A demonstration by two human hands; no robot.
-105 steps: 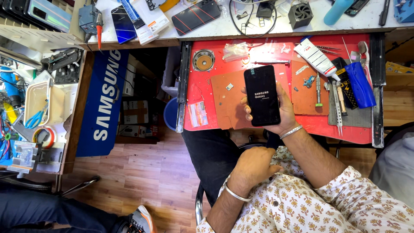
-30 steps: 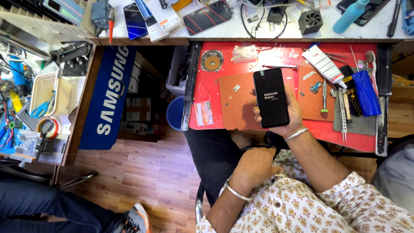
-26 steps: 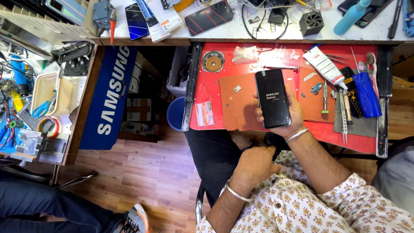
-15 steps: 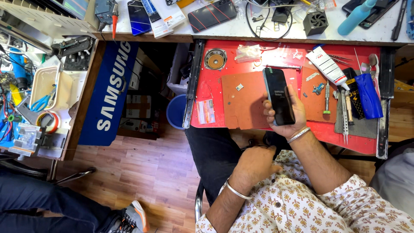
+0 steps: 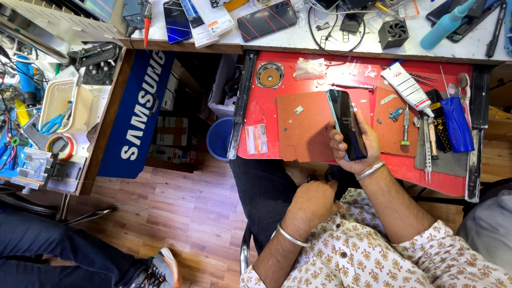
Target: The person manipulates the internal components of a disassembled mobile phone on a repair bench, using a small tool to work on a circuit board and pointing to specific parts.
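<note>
— Which screens are showing? 
— A dark phone screen is tilting at centre right, held in the right hand.
— Signs? 
— A blue sign with white lettering is hanging at left.

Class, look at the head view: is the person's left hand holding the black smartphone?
No. The right hand grips the black smartphone above the red tray, while the left hand rests on the lap.

The person wears a cream shirt printed with small mustard-brown flowers, sleeves rolled short, and dark trousers. A plain silver bangle circles each wrist — one at the left hand, another at the right hand.
</note>
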